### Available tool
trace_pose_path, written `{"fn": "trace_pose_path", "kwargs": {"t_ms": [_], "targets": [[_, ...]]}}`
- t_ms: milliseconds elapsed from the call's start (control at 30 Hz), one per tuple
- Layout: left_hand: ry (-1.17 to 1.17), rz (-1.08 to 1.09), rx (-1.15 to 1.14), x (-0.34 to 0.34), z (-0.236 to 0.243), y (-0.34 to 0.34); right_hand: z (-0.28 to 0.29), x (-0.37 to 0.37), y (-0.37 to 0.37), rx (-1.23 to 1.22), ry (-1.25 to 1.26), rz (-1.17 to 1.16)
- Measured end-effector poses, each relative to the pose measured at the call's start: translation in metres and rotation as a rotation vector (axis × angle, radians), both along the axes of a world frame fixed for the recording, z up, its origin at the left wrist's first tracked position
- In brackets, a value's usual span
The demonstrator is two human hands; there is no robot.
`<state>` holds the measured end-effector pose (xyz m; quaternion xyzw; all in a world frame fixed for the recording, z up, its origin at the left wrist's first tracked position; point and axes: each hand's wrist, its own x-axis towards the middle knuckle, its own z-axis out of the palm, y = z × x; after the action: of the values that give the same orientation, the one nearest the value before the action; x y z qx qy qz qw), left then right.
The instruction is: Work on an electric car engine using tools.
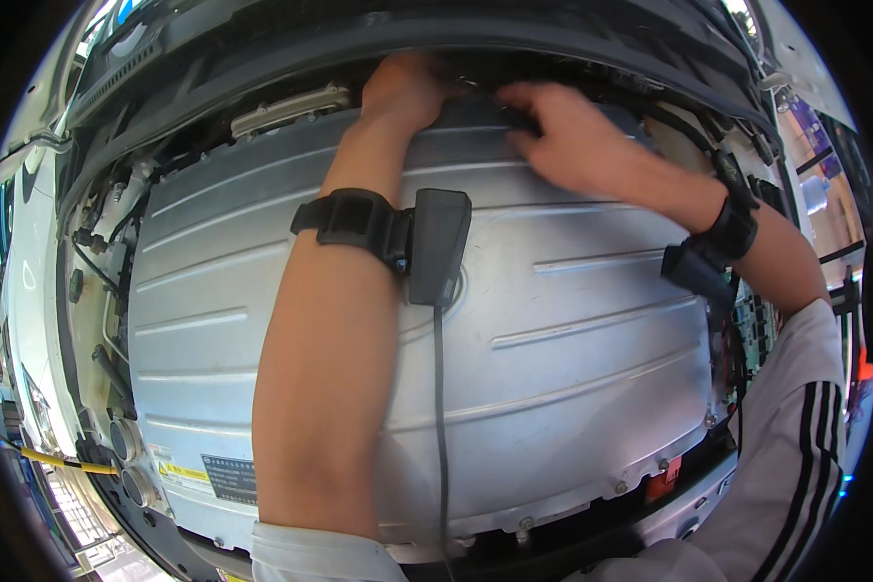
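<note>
A large ribbed silver metal cover (553, 378) fills most of the head view, framed by the vehicle body. My left hand (405, 89) reaches to its far edge, the fingertips blurred and hidden in the dark gap there. Just right of it, my right hand (572, 136) is smeared by motion, fingers partly bent near a small dark shape I cannot make out. A black strap with a boxy device (439, 247) is on my left wrist, its cable trailing down over the cover; a similar device (698, 272) is on my right wrist.
A long black trim panel (291, 48) arches beyond the cover. Hoses and fittings (107, 262) line the left side, with round ports and a yellow-and-black cable (68, 464) lower down. Wiring (747, 330) runs along the right side. An orange-red part (662, 485) is under the near edge.
</note>
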<state>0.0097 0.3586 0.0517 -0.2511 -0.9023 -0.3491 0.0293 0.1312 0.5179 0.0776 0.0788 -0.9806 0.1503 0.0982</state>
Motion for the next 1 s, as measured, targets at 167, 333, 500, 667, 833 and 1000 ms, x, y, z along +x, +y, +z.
{"fn": "trace_pose_path", "kwargs": {"t_ms": [167,333,500,667,833,1000], "targets": [[-0.002,-0.048,-0.064,-0.002,0.001,0.006,-0.009,-0.029,0.055,0.024,0.11,-0.002],[-0.024,-0.013,-0.008,-0.003,-0.006,-0.001,-0.018,0.021,-0.011,-0.063,0.264,0.146],[-0.058,0.021,-0.013,0.0,0.0,0.006,-0.001,-0.025,0.032,-0.058,0.034,-0.038],[-0.063,-0.002,-0.038,-0.005,-0.004,0.004,-0.013,0.01,-0.012,0.042,0.161,0.059],[0.014,0.037,-0.021,-0.009,-0.012,0.003,0.007,-0.011,-0.011,0.051,0.016,0.062],[0.002,0.035,-0.092,-0.001,-0.005,0.006,-0.006,-0.029,-0.003,0.155,0.014,-0.067]]}}
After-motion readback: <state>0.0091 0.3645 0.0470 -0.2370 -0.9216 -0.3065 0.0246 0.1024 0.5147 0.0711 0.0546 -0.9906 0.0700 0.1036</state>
